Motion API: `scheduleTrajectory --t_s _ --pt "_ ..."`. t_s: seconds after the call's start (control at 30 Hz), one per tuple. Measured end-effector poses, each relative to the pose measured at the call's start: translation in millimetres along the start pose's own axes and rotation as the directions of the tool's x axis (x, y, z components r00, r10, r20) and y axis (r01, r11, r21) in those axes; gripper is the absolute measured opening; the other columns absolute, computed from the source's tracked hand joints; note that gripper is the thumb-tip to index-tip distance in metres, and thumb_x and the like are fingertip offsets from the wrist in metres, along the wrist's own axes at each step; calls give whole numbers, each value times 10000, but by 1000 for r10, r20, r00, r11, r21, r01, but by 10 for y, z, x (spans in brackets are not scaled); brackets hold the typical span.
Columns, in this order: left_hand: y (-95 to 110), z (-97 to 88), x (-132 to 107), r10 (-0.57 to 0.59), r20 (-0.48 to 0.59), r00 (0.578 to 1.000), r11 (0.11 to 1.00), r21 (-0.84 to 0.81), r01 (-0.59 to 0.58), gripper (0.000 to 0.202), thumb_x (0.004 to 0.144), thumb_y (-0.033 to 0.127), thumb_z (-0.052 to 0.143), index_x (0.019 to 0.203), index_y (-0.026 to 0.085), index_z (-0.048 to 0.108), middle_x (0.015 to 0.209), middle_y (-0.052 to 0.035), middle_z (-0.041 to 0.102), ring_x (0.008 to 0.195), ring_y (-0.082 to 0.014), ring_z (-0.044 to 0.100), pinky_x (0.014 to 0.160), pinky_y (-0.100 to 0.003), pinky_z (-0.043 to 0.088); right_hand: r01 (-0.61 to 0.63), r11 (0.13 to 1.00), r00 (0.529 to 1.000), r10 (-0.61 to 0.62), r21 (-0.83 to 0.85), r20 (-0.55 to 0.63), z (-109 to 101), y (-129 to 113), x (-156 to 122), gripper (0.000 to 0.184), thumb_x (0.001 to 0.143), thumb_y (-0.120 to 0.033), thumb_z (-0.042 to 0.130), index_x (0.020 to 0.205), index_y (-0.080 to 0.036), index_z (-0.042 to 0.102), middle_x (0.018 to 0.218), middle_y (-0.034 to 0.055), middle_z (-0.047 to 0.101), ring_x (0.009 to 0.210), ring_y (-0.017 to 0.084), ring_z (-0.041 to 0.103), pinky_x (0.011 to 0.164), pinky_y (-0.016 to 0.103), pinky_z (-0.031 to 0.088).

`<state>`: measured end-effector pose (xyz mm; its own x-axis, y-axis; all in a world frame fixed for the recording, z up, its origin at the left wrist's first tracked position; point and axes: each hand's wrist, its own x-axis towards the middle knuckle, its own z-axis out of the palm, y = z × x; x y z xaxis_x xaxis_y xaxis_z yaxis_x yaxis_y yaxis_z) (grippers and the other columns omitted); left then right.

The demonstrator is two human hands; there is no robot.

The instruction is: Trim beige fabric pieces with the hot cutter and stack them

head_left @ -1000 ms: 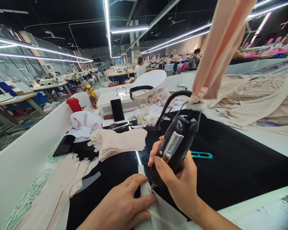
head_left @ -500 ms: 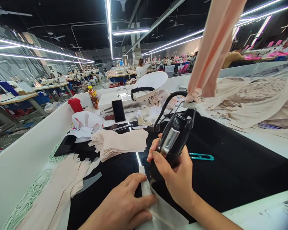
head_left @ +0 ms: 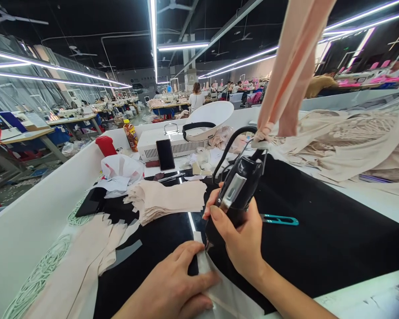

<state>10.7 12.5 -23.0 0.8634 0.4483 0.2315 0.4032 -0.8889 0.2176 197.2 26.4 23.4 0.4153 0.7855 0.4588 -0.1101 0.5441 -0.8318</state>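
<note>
Two beige stacks lie at left: the near stack (head_left: 83, 261) is cut off below; the far stack (head_left: 173, 197) has layers too close to count. Your left hand (head_left: 177, 281), fingers apart, presses one pale strip (head_left: 204, 262) onto the black mat (head_left: 319, 239), hiding part of its lower end. Your right hand (head_left: 241, 241) is wrapped around one black tool (head_left: 241, 181) at the strip's right edge; its tip is hard to make out. One teal snip (head_left: 282, 220) lies rightmost, its left end behind your right hand.
</note>
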Motion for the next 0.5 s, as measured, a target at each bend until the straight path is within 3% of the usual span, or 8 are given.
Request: scheduleTrajectory --t_s 0.3,0.5 --pt "8 -17 -1 -17 17 1000 1000 16 17 375 1030 432 733 1387 331 681 1502 -151 558 1370 -338 626 1080 -445 602 5 1000 1000 -6 -25 -16 -3 -37 42 271 843 -271 805 1013 -256 595 800 -45 706 613 141 658 617 279 591" --pt "-17 -15 -24 -15 32 999 999 49 14 455 1028 440 738 1454 313 640 1498 -163 584 1352 -333 642 1051 -440 621 19 996 1000 -19 -86 1 -133 -67 88 294 839 -293 837 1001 -258 594 788 -45 688 627 149 641 604 279 569"
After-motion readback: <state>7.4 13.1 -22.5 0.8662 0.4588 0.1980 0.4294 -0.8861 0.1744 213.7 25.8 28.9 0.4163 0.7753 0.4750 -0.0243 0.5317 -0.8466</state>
